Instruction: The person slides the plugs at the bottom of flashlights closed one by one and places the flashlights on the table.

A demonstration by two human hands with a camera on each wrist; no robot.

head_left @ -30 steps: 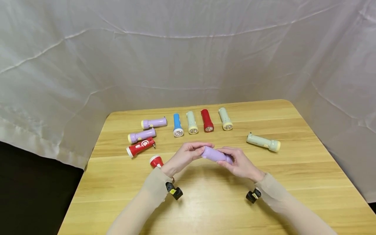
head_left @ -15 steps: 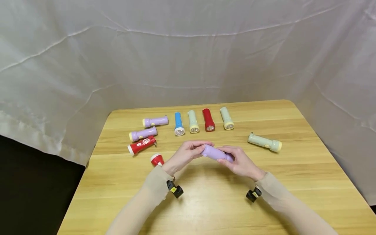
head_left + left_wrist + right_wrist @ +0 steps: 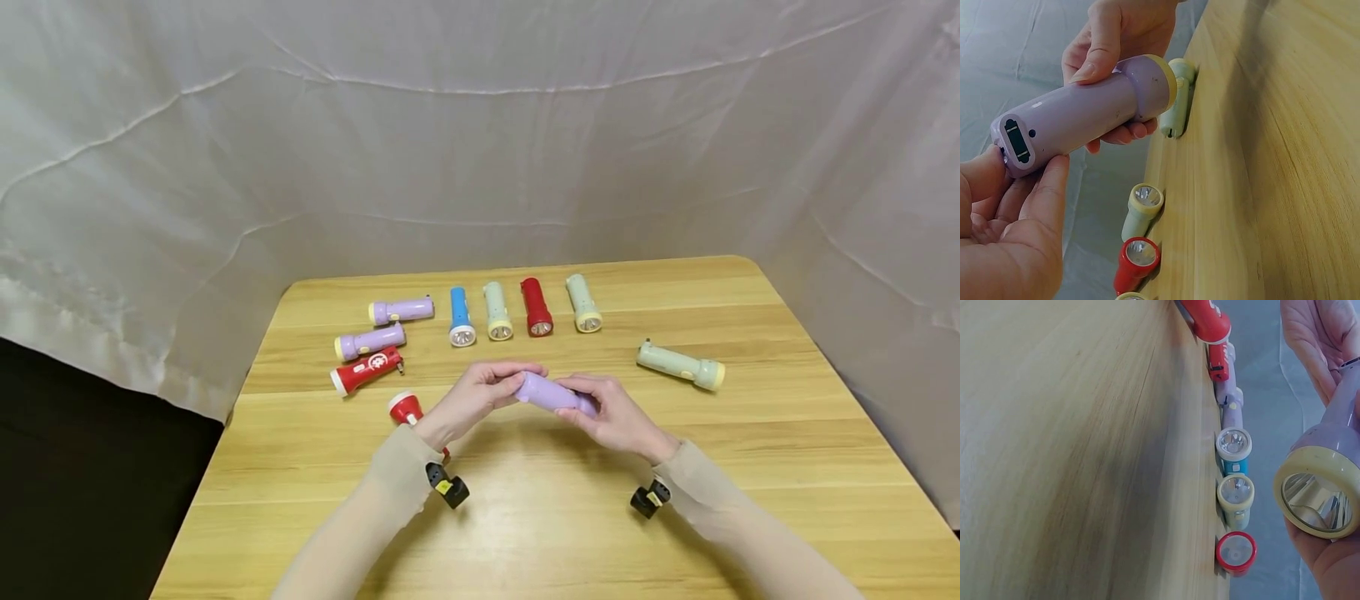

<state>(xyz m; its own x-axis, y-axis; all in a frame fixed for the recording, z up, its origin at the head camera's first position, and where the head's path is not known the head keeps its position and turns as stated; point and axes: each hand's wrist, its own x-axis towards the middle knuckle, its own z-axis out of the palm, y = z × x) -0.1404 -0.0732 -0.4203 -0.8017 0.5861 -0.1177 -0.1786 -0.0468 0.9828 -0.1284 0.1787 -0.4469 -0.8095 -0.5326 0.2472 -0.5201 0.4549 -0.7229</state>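
Observation:
A purple flashlight (image 3: 551,394) with a pale yellow head ring is raised over the middle of the table between my two hands. My right hand (image 3: 618,417) grips its body close to the head, thumb on one side and fingers on the other. At the tail end, my left hand (image 3: 480,396) pinches it with thumb and fingertips. In the left wrist view, a dark oval recess with small metal strips shows on the flashlight's tail (image 3: 1017,140). The reflector (image 3: 1317,501) faces the right wrist camera. A red flashlight (image 3: 406,407) lies partly hidden beneath my left wrist.
Along the back lie a blue flashlight (image 3: 461,317), a red one (image 3: 536,307) and two pale green ones. Two purple flashlights (image 3: 402,310) and a red one with a white emblem (image 3: 367,370) lie at left. Another pale green flashlight (image 3: 681,365) is at right on the wooden table (image 3: 540,533).
Both hands keep nearly the same hold on the purple flashlight. The head view has shifted slightly, so the things on the table appear a little further right.

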